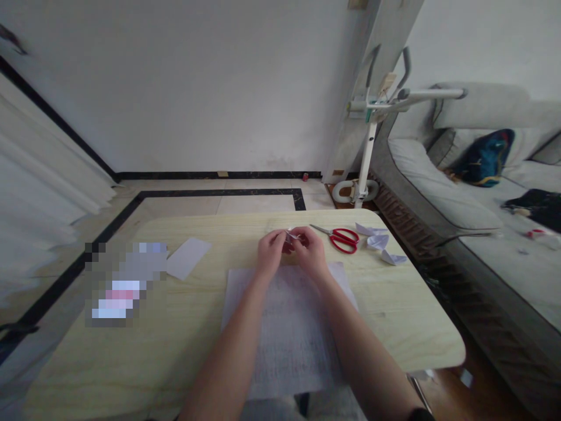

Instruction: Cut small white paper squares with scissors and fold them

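Note:
Both hands meet above the far edge of a large printed sheet (298,351) lying on the table. My left hand (270,252) and my right hand (310,250) are closed, fingertips pinching a small piece of white paper (290,235) between them. Most of that piece is hidden by the fingers, so its shape is unclear. To the right of my right hand lies a pair of scissors (344,238) with red handles, blades pointing to the far left. Beyond the scissors are several folded white paper pieces (377,241).
A blank white paper rectangle (188,258) rests on the left of the light wooden table (175,351), beside a pixelated object (127,280). A grey sofa (456,193) stands at the right, with white exercise equipment (367,152) behind the table.

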`<act>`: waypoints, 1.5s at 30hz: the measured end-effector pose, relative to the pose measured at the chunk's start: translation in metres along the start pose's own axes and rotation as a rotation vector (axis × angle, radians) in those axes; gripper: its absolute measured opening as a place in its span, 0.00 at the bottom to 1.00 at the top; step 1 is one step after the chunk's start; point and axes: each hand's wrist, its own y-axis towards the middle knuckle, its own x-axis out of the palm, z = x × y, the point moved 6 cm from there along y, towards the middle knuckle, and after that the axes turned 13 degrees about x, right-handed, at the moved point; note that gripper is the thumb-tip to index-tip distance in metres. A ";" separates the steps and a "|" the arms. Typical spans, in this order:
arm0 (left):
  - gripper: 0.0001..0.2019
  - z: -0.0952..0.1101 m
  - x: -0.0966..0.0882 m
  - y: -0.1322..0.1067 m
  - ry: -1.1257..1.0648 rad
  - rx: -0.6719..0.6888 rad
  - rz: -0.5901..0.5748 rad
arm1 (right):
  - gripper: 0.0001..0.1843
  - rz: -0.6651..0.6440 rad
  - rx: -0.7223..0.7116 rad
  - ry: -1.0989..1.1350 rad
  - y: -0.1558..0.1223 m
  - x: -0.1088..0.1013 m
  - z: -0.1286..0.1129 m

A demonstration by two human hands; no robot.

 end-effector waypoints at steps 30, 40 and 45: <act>0.15 0.000 0.006 0.001 0.141 0.117 -0.103 | 0.08 0.035 0.225 0.284 0.010 -0.009 0.014; 0.14 0.004 0.008 -0.001 0.141 0.108 -0.120 | 0.12 -0.026 0.247 0.254 0.009 -0.011 0.013; 0.17 -0.002 0.012 -0.001 0.005 0.017 -0.145 | 0.15 -0.016 0.290 0.402 0.011 -0.012 0.019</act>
